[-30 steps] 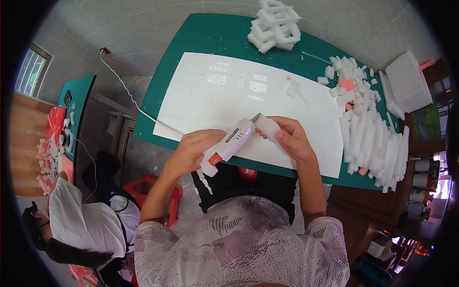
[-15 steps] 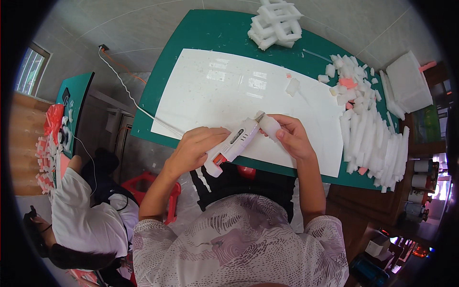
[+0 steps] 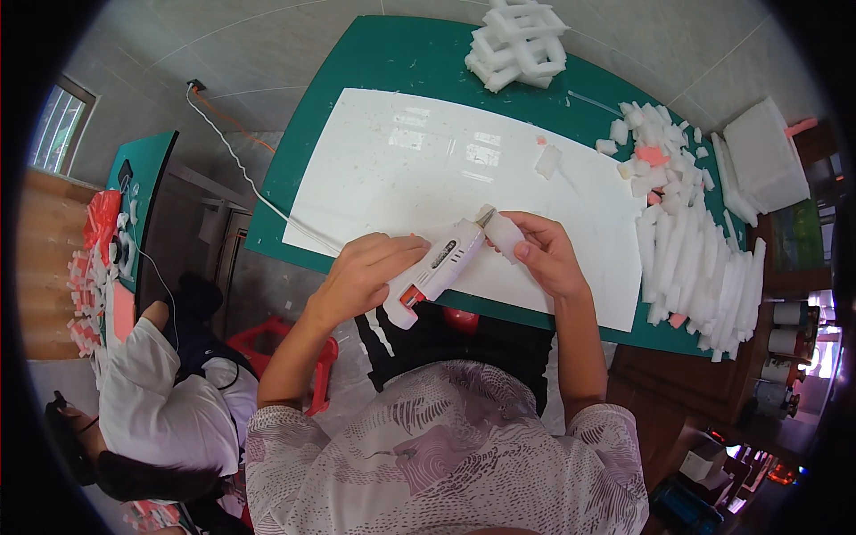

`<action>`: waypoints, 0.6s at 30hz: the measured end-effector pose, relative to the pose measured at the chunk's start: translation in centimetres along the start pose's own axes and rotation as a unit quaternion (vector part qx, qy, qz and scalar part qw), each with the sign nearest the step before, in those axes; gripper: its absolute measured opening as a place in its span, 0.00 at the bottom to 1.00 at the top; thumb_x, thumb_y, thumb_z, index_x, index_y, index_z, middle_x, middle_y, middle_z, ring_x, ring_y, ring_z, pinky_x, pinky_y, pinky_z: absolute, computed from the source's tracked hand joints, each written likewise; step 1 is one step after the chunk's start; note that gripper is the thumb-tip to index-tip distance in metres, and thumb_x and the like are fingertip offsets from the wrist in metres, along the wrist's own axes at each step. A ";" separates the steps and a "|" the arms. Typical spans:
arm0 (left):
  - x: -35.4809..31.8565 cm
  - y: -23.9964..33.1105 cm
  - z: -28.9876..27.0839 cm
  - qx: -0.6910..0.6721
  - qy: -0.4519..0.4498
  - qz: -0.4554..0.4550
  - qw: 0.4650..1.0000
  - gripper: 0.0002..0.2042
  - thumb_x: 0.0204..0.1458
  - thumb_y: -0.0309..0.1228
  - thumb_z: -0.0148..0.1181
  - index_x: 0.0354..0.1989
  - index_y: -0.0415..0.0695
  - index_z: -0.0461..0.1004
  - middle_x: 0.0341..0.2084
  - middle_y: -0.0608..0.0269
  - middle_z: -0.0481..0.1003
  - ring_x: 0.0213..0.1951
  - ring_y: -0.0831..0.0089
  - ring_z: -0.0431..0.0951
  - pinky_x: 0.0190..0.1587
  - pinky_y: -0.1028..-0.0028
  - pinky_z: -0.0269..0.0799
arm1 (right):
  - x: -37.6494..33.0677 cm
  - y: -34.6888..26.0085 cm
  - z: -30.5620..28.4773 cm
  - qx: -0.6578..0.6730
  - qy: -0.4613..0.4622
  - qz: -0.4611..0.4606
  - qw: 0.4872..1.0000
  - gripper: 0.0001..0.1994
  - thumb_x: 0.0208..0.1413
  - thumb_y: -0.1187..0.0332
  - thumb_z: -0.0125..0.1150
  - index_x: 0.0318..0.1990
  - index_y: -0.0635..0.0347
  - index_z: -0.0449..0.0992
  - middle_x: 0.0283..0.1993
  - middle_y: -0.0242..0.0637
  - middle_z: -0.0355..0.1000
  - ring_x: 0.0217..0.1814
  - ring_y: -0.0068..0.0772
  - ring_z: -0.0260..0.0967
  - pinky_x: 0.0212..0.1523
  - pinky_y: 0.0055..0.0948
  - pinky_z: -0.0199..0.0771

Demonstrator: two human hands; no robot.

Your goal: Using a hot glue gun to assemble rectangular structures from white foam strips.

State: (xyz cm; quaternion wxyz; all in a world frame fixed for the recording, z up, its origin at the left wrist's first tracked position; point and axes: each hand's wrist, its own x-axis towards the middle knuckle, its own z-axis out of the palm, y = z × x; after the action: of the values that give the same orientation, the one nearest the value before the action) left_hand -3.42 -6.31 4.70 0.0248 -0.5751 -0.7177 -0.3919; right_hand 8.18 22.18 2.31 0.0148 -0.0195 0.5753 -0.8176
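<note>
My left hand [image 3: 370, 272] is closed around a white hot glue gun [image 3: 448, 257] with an orange-red trigger. Its nozzle points up and to the right, touching or nearly touching a white foam piece [image 3: 505, 235]. That piece is pinched between the thumb and fingers of my right hand [image 3: 547, 256]. Both hands are held over the near edge of a white board [image 3: 410, 169]. Where the nozzle tip meets the foam, the exact contact is too small to tell. Beyond my right hand a short white foam block [image 3: 547, 161] lies on the board.
The board lies on a green table [image 3: 330, 67]. White foam strips [image 3: 687, 267] and small foam offcuts [image 3: 655, 134] pile up at the right. A foam lattice [image 3: 517, 49] stands at the far edge. A white cord [image 3: 234, 160] runs from the left. Another person [image 3: 169, 392] sits at lower left.
Hardly anything differs: the glue gun and the foam piece keep their places in my hands, and the whole view has shifted very slightly.
</note>
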 end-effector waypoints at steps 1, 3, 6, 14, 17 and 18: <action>0.0 0.0 0.0 0.005 0.002 -0.001 1.000 0.25 0.32 0.13 0.55 0.46 0.37 0.78 0.48 0.54 0.80 0.43 0.57 0.80 0.43 0.65 0.75 | 0.0 0.0 0.0 -0.003 -0.011 -0.011 1.000 0.26 0.60 0.67 0.66 0.62 0.73 0.70 0.56 0.43 0.75 0.57 0.31 0.72 0.59 0.31 0.71; -0.1 -0.1 -0.1 0.009 0.004 -0.001 1.000 0.25 0.32 0.13 0.56 0.46 0.37 0.78 0.48 0.55 0.80 0.42 0.57 0.80 0.42 0.65 0.75 | -0.1 -0.1 0.1 -0.007 -0.022 -0.022 0.999 0.25 0.60 0.69 0.66 0.63 0.73 0.70 0.56 0.44 0.74 0.58 0.32 0.72 0.60 0.32 0.71; -0.3 -0.2 -0.3 0.020 0.016 0.006 1.000 0.25 0.32 0.13 0.56 0.45 0.36 0.78 0.48 0.55 0.80 0.41 0.58 0.80 0.40 0.66 0.74 | -0.2 -0.8 0.5 0.000 -0.038 -0.015 0.999 0.26 0.60 0.73 0.65 0.63 0.74 0.68 0.58 0.45 0.73 0.61 0.34 0.71 0.63 0.34 0.70; -0.4 -0.1 -0.5 0.029 0.029 0.014 0.999 0.24 0.31 0.13 0.55 0.44 0.36 0.78 0.47 0.55 0.80 0.34 0.60 0.77 0.35 0.67 0.71 | -0.2 -0.1 -0.2 0.010 -0.074 -0.055 0.996 0.28 0.58 0.71 0.67 0.64 0.73 0.67 0.60 0.47 0.72 0.63 0.38 0.69 0.65 0.37 0.68; -0.6 -0.2 -0.5 0.035 0.033 0.016 0.999 0.24 0.31 0.13 0.56 0.43 0.35 0.79 0.47 0.55 0.80 0.32 0.62 0.75 0.33 0.68 0.69 | -0.3 -0.2 -0.4 0.018 -0.085 -0.061 0.994 0.29 0.58 0.69 0.68 0.64 0.73 0.67 0.60 0.47 0.71 0.64 0.39 0.69 0.66 0.39 0.66; -0.6 -0.2 -0.5 0.035 0.033 0.016 0.999 0.24 0.31 0.13 0.56 0.43 0.35 0.79 0.47 0.55 0.80 0.32 0.62 0.75 0.33 0.68 0.69 | -0.3 -0.3 -0.5 0.017 -0.085 -0.061 0.994 0.29 0.58 0.69 0.68 0.64 0.73 0.67 0.60 0.47 0.71 0.64 0.39 0.69 0.66 0.39 0.66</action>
State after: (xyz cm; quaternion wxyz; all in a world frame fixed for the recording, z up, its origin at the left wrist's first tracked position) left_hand -3.60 -7.13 4.61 0.0750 -0.5718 -0.7205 -0.3851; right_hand 8.49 22.73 2.38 0.0146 -0.1239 0.5554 -0.8221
